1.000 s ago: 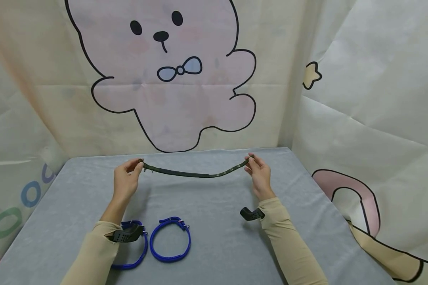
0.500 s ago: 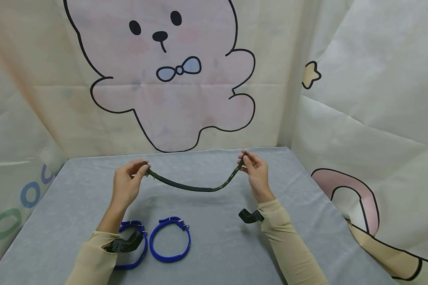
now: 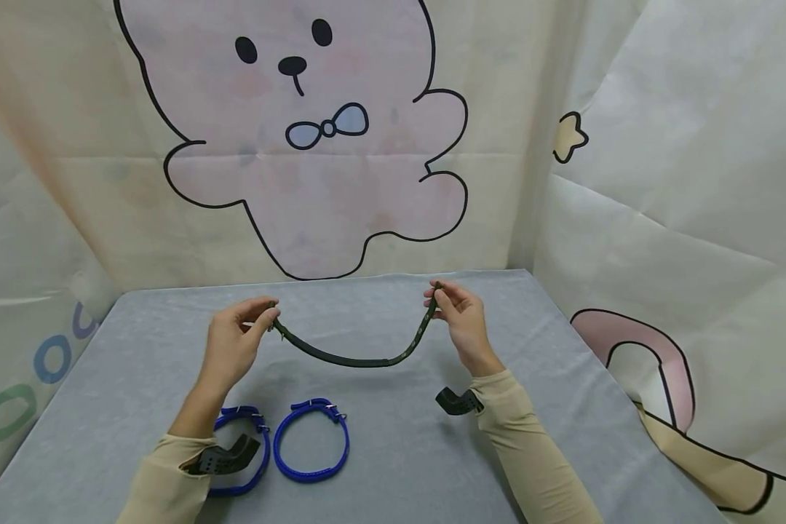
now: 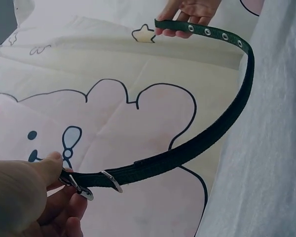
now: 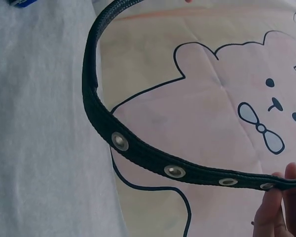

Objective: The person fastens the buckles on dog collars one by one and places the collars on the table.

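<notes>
A dark green pet collar (image 3: 350, 361) hangs in a U-shaped sag between my two hands, above the table. My left hand (image 3: 236, 340) pinches its buckle end between thumb and fingers. In the left wrist view the metal buckle (image 4: 81, 189) and a metal ring (image 4: 111, 181) show beside those fingertips. With thumb and fingertips my right hand (image 3: 463, 320) pinches the opposite end, the one with metal eyelets (image 5: 174, 171). The collar is unfastened, its two ends well apart.
Two blue collars lie looped on the grey cloth-covered table (image 3: 393, 451). The right blue collar (image 3: 311, 477) shows whole; the left blue collar (image 3: 262, 466) is partly hidden by my left wrist and its black camera (image 3: 225, 458). Printed curtains (image 3: 340, 182) stand behind and at the sides.
My hands have come closer together, the right moving left and the left slightly right. The green collar, earlier nearly straight, now sags deeper. The blue collars have stayed put.
</notes>
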Demonstrator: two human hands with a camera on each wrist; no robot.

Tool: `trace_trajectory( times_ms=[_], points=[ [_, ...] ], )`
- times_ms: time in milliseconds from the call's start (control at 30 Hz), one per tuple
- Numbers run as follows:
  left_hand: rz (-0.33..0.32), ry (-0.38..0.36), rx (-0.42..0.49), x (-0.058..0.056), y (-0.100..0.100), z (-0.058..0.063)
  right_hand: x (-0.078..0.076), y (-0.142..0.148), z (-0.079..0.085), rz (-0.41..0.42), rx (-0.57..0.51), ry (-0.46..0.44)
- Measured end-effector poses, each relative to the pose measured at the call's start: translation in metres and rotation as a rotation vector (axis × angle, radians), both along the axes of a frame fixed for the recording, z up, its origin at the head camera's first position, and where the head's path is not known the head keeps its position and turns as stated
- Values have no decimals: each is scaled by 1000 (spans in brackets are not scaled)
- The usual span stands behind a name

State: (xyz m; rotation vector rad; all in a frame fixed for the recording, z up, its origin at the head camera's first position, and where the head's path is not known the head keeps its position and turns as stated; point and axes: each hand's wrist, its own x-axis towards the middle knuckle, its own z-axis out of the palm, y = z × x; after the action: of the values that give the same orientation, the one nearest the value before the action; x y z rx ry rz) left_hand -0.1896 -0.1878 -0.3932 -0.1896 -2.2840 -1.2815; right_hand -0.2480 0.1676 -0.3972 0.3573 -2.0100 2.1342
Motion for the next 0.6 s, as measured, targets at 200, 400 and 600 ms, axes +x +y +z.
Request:
trace_trajectory(
  times_ms=[200,400,600],
  points=[
    [-21,19,-36,5,6,3,5,-7,2,64,85,68],
    [-47,11,-77,7,13,0,8,-11,-1,157,166,104],
    [-109,2,-161,11,22,-3,13,-19,-4,238,240,94]
  ],
)
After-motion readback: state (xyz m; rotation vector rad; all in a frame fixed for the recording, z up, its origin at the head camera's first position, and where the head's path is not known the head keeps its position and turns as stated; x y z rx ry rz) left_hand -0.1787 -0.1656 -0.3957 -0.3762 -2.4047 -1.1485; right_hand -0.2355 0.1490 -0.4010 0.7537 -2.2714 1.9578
